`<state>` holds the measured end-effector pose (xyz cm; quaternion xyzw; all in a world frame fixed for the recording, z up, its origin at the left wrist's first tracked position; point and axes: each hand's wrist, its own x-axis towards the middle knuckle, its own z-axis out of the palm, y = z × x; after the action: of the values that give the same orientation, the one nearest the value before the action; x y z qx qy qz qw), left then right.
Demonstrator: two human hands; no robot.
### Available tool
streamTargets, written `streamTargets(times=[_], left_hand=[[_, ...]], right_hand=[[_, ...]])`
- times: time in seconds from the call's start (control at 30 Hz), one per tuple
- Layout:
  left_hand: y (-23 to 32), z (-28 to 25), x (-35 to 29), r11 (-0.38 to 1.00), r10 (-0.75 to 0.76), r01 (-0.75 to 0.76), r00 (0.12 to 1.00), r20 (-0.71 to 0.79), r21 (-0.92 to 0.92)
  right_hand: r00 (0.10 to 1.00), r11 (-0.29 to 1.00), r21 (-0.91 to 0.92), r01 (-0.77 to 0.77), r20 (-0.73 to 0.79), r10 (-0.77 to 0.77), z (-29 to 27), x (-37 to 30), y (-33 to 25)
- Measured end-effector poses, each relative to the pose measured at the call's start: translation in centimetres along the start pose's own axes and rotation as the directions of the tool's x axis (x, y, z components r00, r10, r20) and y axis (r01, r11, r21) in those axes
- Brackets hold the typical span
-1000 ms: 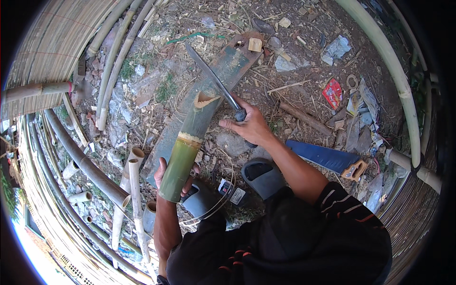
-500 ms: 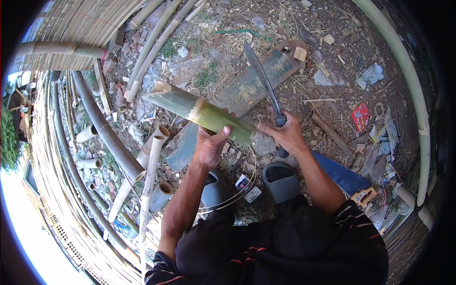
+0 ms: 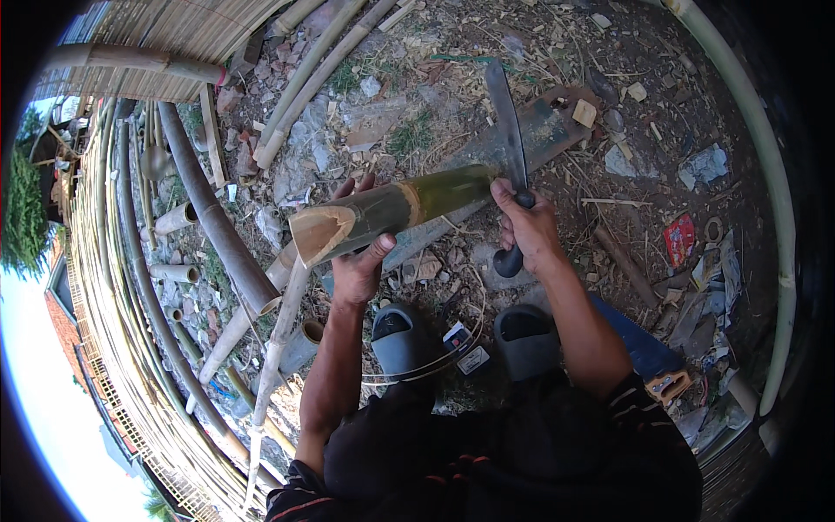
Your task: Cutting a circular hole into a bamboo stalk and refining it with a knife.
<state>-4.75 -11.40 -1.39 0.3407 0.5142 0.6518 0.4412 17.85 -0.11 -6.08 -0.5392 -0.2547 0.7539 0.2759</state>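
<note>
A thick green bamboo section (image 3: 396,207) lies across my left hand (image 3: 359,265), whose thumb is at the near side and fingers behind it. Its left end is cut at a slant and shows pale wood; a pale ring circles its middle. My right hand (image 3: 529,233) is closed round the dark curved handle of a machete (image 3: 508,117). The blade points up and away, beside the bamboo's right end. Whether blade and bamboo touch, I cannot tell.
A dusty wooden plank (image 3: 557,130) lies on the littered ground beyond the bamboo. At right are a blue handsaw (image 3: 639,344) and a long bent bamboo pole (image 3: 783,217). Bamboo poles (image 3: 209,209) and cut tubes crowd the left. My sandals (image 3: 404,339) are below.
The bamboo has turned: its slanted end has come lower and toward me, its right end has gone up. My left hand has shifted toward the slanted end. The machete stands more upright.
</note>
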Motion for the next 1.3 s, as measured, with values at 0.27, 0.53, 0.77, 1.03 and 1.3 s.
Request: streamTargets(times=[0.27,0.53,0.77,1.03,1.3], left_hand=[[-0.5,1.8,0.2,0.975,0.056,-0.002,0.969,-0.24,0.221],[0.8,3.6,0.6,0.922,0.045,0.064,0.962,-0.27,0.382],[0.0,3.7,0.9,0.917,0.13,-0.021,0.96,-0.248,0.399],[0.1,2.9,0.4,0.892,0.105,-0.007,0.976,-0.192,0.452],[-0.9,2.6,-0.5,0.874,0.127,-0.048,0.983,-0.132,0.484]], right_hand=[[0.982,0.97,-0.208,0.124,0.164,-0.09,-1.8,-2.6,1.4],[0.946,0.771,-0.549,0.322,0.153,-0.286,-0.7,-1.5,2.4],[0.948,0.861,-0.398,0.317,0.097,-0.304,-0.9,0.5,1.5],[0.998,0.708,-0.704,0.058,0.06,-0.022,-0.6,0.1,-0.9],[0.97,0.618,-0.76,0.201,0.066,-0.233,1.2,-2.6,-2.2]])
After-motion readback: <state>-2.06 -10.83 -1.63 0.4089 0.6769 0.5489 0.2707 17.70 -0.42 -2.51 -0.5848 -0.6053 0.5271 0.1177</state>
